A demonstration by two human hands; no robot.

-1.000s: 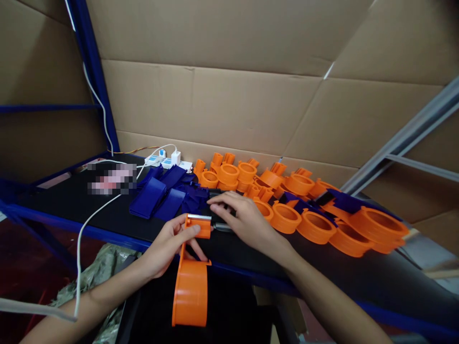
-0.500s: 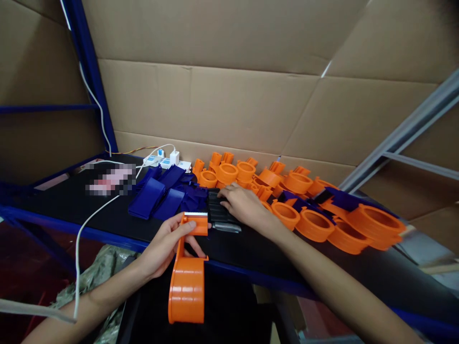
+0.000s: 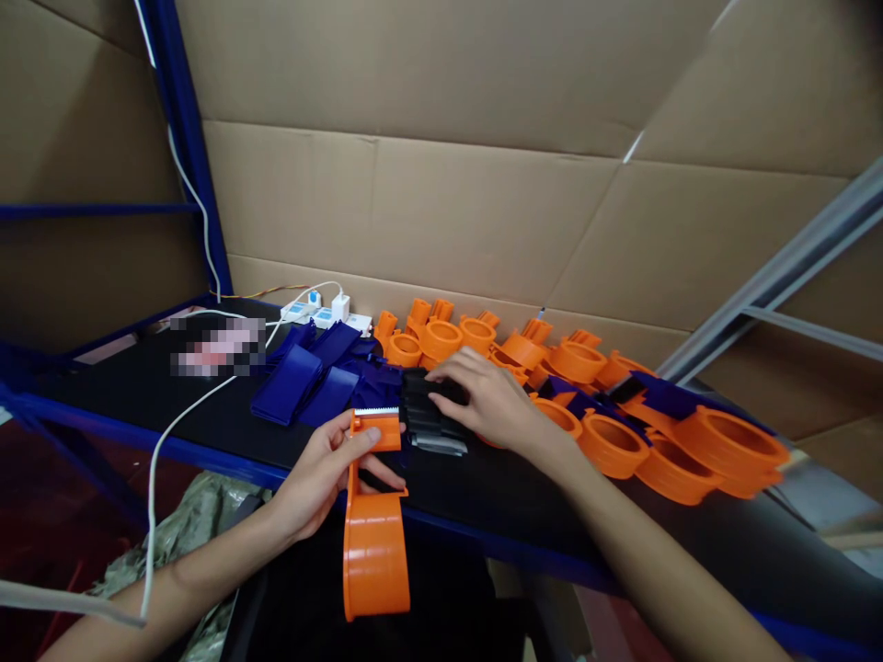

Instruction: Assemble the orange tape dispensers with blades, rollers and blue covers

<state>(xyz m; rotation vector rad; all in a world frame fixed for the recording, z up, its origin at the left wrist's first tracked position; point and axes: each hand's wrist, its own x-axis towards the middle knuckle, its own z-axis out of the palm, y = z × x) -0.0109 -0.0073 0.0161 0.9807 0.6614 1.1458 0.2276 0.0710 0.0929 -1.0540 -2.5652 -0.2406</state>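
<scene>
1. The left hand (image 3: 314,478) is closed on an orange plastic dispenser with a round ring body (image 3: 378,552). Thumb presses the front of the upper block; the other fingers wrap behind, one showing in the gap above the ring.
2. Dispenser position: in front of the table's near edge, ring hanging low, serrated metal strip (image 3: 376,412) uppermost.
3. The right hand (image 3: 491,400) is partly open over a pile of flat black strips (image 3: 428,405), thumb parted from the curled fingers. Nothing is visibly gripped; whether the fingertips touch a strip cannot be told.
4. Surroundings: folded dark-blue flat pieces (image 3: 286,382) lie left of the pile; more orange ring-bodied dispensers (image 3: 611,441) stand in rows behind and to the right, all on the black-topped table (image 3: 207,405).
5. Handling, judged: the strips overlap closely, so taking one by its exposed end, between thumb tip and forefinger, should separate it better than a whole-hand grasp.
6. Left grip, judged: thumb placement below the teeth is sound; it is best kept there, since sliding upward risks a nick.
7. Risk, judged: the hanging ring could swing and turn the block; a firm wrist should keep the dispenser steady.
</scene>
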